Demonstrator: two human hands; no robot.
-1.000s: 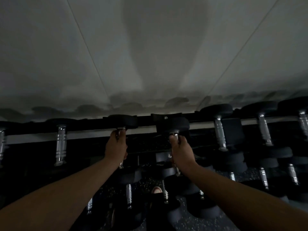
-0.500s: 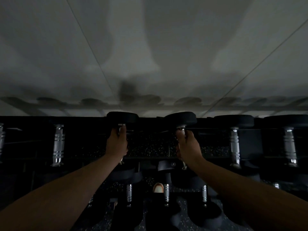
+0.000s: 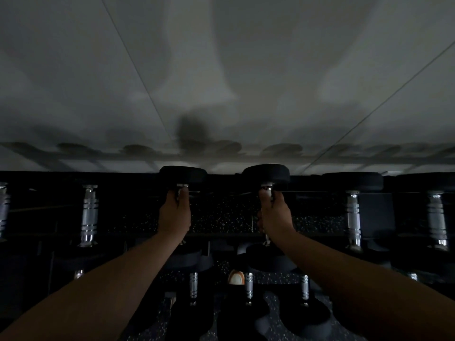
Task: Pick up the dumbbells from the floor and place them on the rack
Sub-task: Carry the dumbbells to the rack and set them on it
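My left hand point(image 3: 174, 212) is closed around the chrome handle of a black dumbbell point(image 3: 182, 175), whose far head sits at the back of the rack's top tier point(image 3: 128, 179). My right hand point(image 3: 273, 214) grips the handle of a second black dumbbell point(image 3: 266, 174) beside it, its far head level with the first. Both near heads are partly hidden under my wrists. Whether the two dumbbells rest on the rails or hang just above them is unclear in the dim light.
More dumbbells lie on the top tier: one at the left point(image 3: 89, 215), two at the right point(image 3: 353, 212) point(image 3: 437, 215). Lower down, several dumbbells point(image 3: 248, 289) sit by the speckled floor point(image 3: 275, 301). A shoe tip point(image 3: 235, 277) shows between them. A pale wall point(image 3: 221, 70) rises behind.
Both hands and their dumbbells have moved level with the rack's top tier, and the right dumbbell has straightened up. My view has dropped and squared to the rack.
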